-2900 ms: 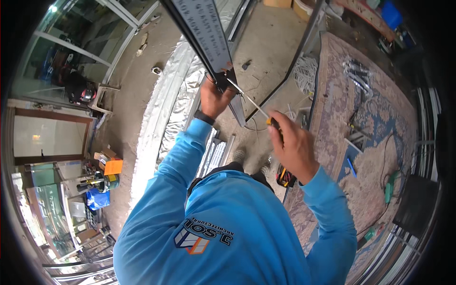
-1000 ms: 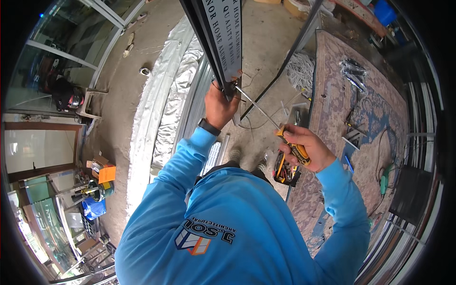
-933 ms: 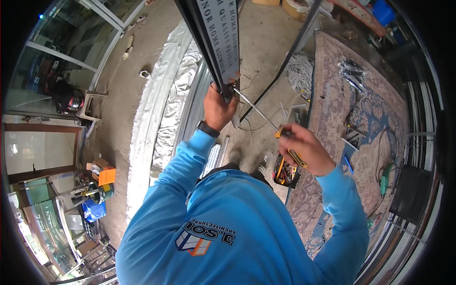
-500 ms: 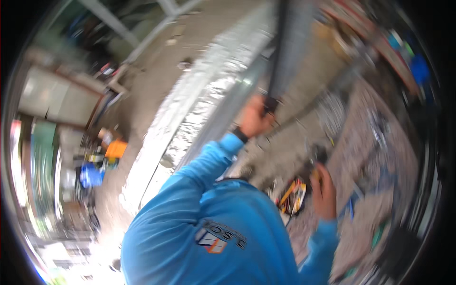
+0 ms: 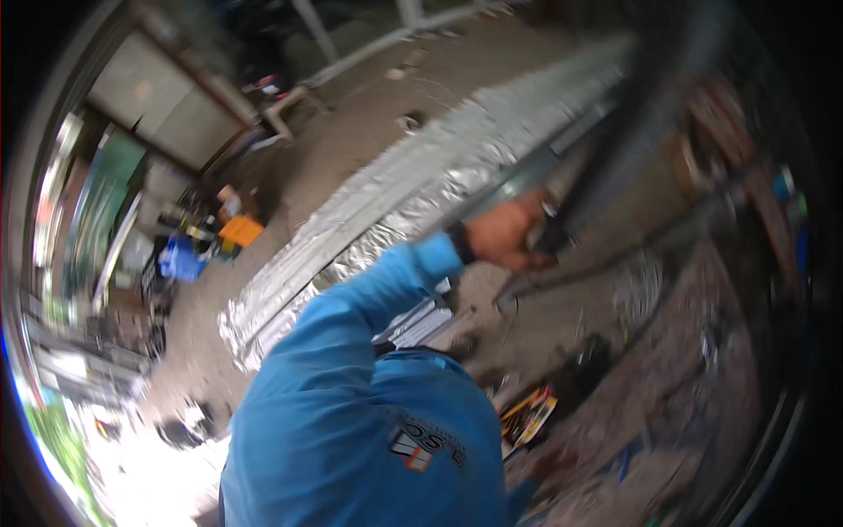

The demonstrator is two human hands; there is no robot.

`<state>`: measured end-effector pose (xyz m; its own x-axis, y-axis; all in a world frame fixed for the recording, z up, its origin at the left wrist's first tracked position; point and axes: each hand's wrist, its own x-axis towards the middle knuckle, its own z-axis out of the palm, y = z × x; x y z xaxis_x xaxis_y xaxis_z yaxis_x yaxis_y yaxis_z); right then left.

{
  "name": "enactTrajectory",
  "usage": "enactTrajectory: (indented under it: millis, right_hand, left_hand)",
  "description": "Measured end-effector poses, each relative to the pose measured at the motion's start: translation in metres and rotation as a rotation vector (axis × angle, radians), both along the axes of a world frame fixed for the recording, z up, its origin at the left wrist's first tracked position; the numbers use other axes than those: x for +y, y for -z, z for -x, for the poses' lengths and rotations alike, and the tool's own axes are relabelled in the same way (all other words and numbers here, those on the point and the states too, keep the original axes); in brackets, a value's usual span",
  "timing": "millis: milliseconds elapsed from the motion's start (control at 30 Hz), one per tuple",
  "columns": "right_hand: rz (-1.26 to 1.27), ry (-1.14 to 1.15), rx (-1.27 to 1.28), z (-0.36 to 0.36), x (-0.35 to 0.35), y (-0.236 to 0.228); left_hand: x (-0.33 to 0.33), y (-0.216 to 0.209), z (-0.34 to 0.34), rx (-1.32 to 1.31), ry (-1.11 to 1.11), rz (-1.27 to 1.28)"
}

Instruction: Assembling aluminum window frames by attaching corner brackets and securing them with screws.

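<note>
My left hand (image 5: 514,233) is closed around the near end of a long dark bar (image 5: 606,149), which looks like a metal profile. The bar slants up and away to the right and blurs toward its far end. Low on the right, my right hand (image 5: 555,467) is dark and smeared against the pinkish-brown sheet (image 5: 694,351), so its fingers do not show clearly. Nearest to it lies an open container of tools (image 5: 529,415) with yellow and red handles. Left of my left hand, long foil-wrapped lengths (image 5: 386,220) run diagonally.
A thin bar (image 5: 632,235) crosses the floor to the right. At the left stand an orange box (image 5: 241,231), a blue bag or bin (image 5: 182,258) and a framed panel (image 5: 171,97). A small stool (image 5: 285,112) sits beyond; a reddish beam (image 5: 746,167) is at far right.
The view has turned, shifting the scene. My left hand still grips the bar, which now slants further right. My right hand has dropped lower, toward my body.
</note>
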<state>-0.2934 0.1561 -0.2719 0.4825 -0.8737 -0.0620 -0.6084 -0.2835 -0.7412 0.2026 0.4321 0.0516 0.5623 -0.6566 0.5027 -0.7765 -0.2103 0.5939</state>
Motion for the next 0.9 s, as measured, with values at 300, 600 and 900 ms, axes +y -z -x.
enactTrajectory:
  millis: [300, 600, 900]
  right_hand:
    - [-0.981, -0.418, -0.816, -0.398, 0.12, -0.109]
    - [-0.857, -0.398, -0.822, -0.407, 0.105, -0.152]
    - [-0.843, -0.441, -0.651, -0.394, 0.096, -0.107]
  left_hand:
    - [-0.036, -0.03, -0.014, 0.536, 0.16, 0.122]
    - [-0.047, -0.04, -0.024, 0.349, 0.25, 0.005]
    - [-0.038, 0.092, 0.004, 0.349, 0.059, -0.052]
